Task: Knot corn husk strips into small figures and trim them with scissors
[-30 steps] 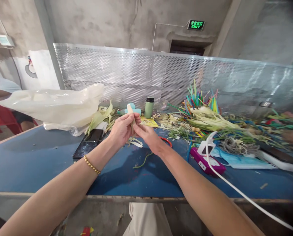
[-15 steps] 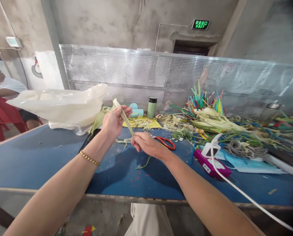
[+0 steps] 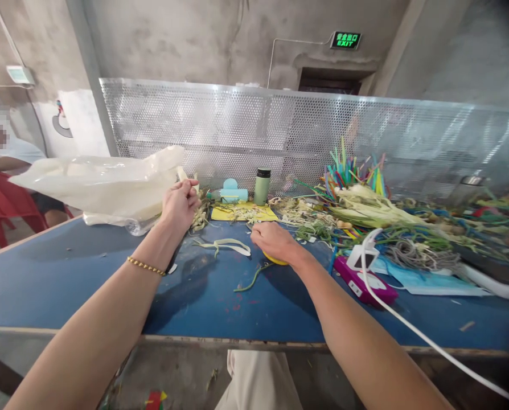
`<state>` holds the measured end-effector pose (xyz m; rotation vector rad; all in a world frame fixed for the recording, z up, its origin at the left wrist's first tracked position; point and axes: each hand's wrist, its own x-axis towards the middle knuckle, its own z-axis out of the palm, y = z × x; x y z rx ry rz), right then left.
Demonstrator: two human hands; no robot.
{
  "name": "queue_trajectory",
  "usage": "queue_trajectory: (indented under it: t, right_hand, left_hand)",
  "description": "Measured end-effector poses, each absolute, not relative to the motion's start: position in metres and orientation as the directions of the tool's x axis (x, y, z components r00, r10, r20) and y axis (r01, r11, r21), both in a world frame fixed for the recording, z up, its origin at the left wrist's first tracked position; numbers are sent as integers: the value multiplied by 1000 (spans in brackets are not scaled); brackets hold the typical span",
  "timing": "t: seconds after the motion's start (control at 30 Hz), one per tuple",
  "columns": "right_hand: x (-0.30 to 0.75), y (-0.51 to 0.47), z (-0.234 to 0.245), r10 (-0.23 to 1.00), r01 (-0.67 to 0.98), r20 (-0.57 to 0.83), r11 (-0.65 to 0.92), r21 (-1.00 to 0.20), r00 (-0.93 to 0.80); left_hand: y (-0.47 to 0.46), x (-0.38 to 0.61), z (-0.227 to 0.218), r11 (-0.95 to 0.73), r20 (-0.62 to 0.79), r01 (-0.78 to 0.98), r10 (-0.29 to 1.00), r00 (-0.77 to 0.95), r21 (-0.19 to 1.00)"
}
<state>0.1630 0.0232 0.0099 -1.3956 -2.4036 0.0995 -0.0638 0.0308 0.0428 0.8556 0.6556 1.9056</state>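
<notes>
My left hand [image 3: 179, 203] is raised over the blue table [image 3: 66, 273] beside a heap of pale corn husk shreds [image 3: 200, 215]. Its fingers are closed on a pale husk strip [image 3: 182, 173] that sticks up above the knuckles. My right hand [image 3: 275, 241] lies knuckles-up on the table with its fingers curled over the spot where the red scissors lay. Only a yellow-orange edge [image 3: 276, 261] shows under it. A loose pale husk strip [image 3: 225, 245] and a thin green stem [image 3: 250, 278] lie between my hands.
A big translucent plastic bag [image 3: 101, 181] lies at back left. A green bottle [image 3: 261, 186], a blue object [image 3: 231, 192] and a yellow sheet [image 3: 242, 213] stand by the perforated metal screen [image 3: 237, 125]. Husks and coloured strips [image 3: 365, 199] crowd the right, with a magenta device [image 3: 365, 280] and white cable [image 3: 412, 333]. A person sits far left.
My hands have parted from the husk strip they held between them. The left moved up and left to the husk heap with the strip. The right dropped onto the table over the scissors.
</notes>
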Motion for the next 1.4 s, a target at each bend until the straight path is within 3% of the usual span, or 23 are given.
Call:
queue_trajectory:
  t: [0.1, 0.3, 0.47, 0.57, 0.73, 0.97, 1.07, 1.23, 1.4]
  right_hand:
    - [165, 28, 3, 879, 904, 299, 416, -101, -372]
    - [155, 29, -13, 906, 912, 173, 404, -76, -387]
    - [155, 33, -11, 869, 903, 354, 411, -125, -346]
    - [156, 31, -5, 817, 871, 482, 451, -195, -316]
    - [154, 30, -1, 657, 696, 643, 670, -258, -394]
    - [149, 37, -12, 525, 617, 715, 770, -166, -463]
    - [147, 37, -12, 540, 594, 745, 767, -245, -390]
    - [146, 33, -6, 617, 502, 755, 736, -454, -222]
    - [150, 30, -1, 733, 372, 661, 666, -647, -161]
  left_hand:
    - [32, -65, 42, -484, 348, -407, 864, -365, 774]
    - [28, -42, 32, -479, 440, -207, 874, -207, 853]
    - [36, -36, 20, -454, 448, -2, 881, -151, 891]
    - [43, -37, 13, -471, 488, 144, 864, -123, 870]
    - [45, -33, 6, -480, 530, 366, 847, -45, 797]
    - [32, -13, 0, -522, 530, 573, 830, 171, 632]
    - [25, -7, 1, -487, 457, 491, 869, 188, 723]
    - [17, -3, 6, -308, 289, 161, 948, 135, 937]
    - [20, -6, 8, -259, 293, -235, 948, 125, 937]
